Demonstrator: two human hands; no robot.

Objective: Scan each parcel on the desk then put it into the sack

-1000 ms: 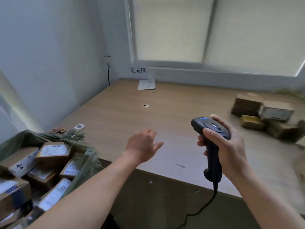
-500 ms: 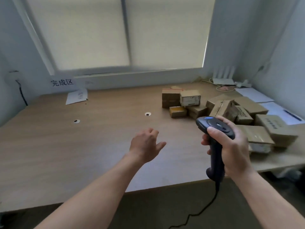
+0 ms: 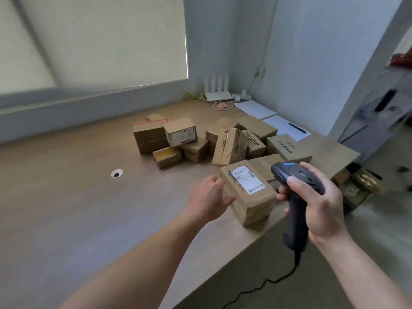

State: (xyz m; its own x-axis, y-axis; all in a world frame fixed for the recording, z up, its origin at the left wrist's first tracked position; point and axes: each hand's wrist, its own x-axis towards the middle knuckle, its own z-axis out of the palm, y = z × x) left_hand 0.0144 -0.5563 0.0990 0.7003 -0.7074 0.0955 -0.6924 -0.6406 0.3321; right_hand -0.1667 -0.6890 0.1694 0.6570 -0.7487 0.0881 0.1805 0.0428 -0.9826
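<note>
Head view, looking down across a wooden worktop. Left hand stretched forward, fingers loosely spread and holding nothing, thumb tip right at the near-left side of a brown parcel; cannot tell whether touching it. Parcel lying flat near the worktop's front edge, white shipping label facing up, just beyond and to the right of the left fingers. Right hand wrapped tight around the grip of a dark handheld scanner, index finger lying over the top of its head, blue light showing on the head, nose aimed toward the parcel from just to its right. Black cable trailing down from the scanner's base, below the right fingers and off the worktop edge. Farther out from both hands, a loose heap of cardboard boxes: one marked COOLMAN, a small one with yellow tape, one with a red strip at the far left of the heap. Well beyond the heap, in the corner, a white router with upright antennas, tangled wires, and white papers with a pen on top. Round cable hole in the worktop, off to the left of the left fingers. Blind-covered window behind.
</note>
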